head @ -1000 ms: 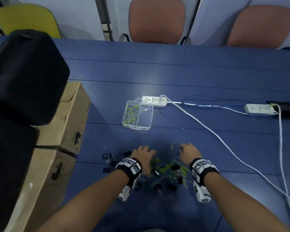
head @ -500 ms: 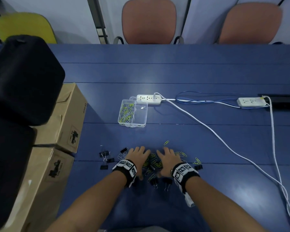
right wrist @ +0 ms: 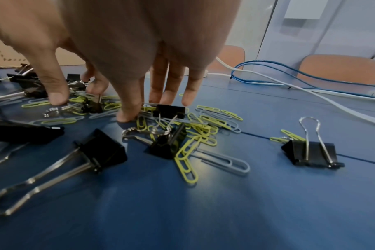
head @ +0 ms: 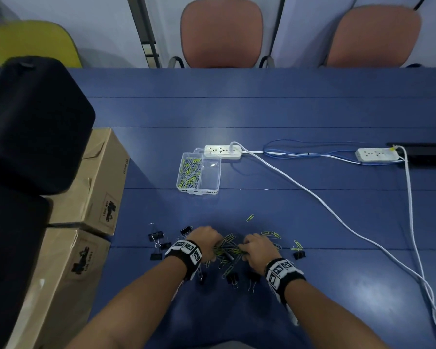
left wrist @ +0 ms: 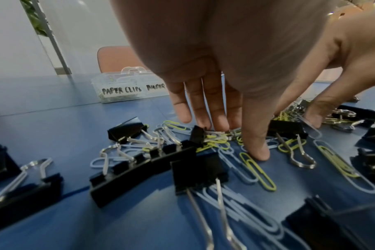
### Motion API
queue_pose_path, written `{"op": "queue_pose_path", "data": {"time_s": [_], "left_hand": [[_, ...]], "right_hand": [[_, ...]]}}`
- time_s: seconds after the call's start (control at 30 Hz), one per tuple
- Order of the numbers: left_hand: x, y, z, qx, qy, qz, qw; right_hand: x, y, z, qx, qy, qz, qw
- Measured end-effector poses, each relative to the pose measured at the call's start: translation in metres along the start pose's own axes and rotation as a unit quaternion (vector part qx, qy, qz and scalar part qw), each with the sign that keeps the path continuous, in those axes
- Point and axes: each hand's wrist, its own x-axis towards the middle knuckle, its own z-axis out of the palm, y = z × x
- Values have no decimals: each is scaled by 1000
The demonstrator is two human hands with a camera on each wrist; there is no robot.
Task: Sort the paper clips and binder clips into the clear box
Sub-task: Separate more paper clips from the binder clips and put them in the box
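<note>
Both palms hide the middle of the clip pile [head: 230, 250], so whether either grip has caught anything cannot be told. The left hand [head: 205, 241] and right hand [head: 258, 248] press straight fingertips into paper clips [right wrist: 187, 152] and binder clips [left wrist: 126, 130] on the counter [head: 312, 217]. Farther off, the clear box [head: 198, 173] holds paper clips in its left compartment; bare counter lies between.

The blue counter [head: 287, 109] carries a scatter of paper clips [head: 228, 248] and black binder clips [head: 156, 236] near its front edge. Toward the middle sit a clear box [head: 199, 176], two white power strips [head: 223, 152] and trailing cables [head: 325, 207]; cardboard boxes [head: 96, 177] line the left edge.
</note>
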Motion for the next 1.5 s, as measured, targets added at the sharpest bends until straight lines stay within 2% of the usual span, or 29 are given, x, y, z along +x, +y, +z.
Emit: {"op": "queue_pose_path", "data": {"time_s": [0.13,0.3,0.4,0.5,0.63,0.73,0.83,1.0,1.3,1.5], "left_hand": [[-2,3,-3,-7,-14,-8,1000],[1,7,-5,48,-30,20,998],[1,10,-4,54,-30,12,998],[2,6,-1,20,-9,-4,1000],[3,-6,3,-75,38,-29,996],[3,-14,1,-178,83,-43,980],[5,-23,-5,-273,125,-70,951],[8,-35,-16,-364,167,-120,908],[10,-68,-48,-416,228,-169,864],[26,-105,-81,-411,284,-222,837]], "right_hand": [[1,-3,0,15,3,-13,1000],[4,-6,-1,-10,4,-16,1000],[6,-8,-2,-16,3,-10,1000],[7,-7,-3,-14,10,11,1000],[7,1,-5,46,22,43,998],[7,5,-11,118,37,75,990],[9,9,-17,214,59,110,969],[14,12,-35,319,81,119,937],[26,12,-59,419,118,115,893],[46,7,-75,452,134,107,876]]}}
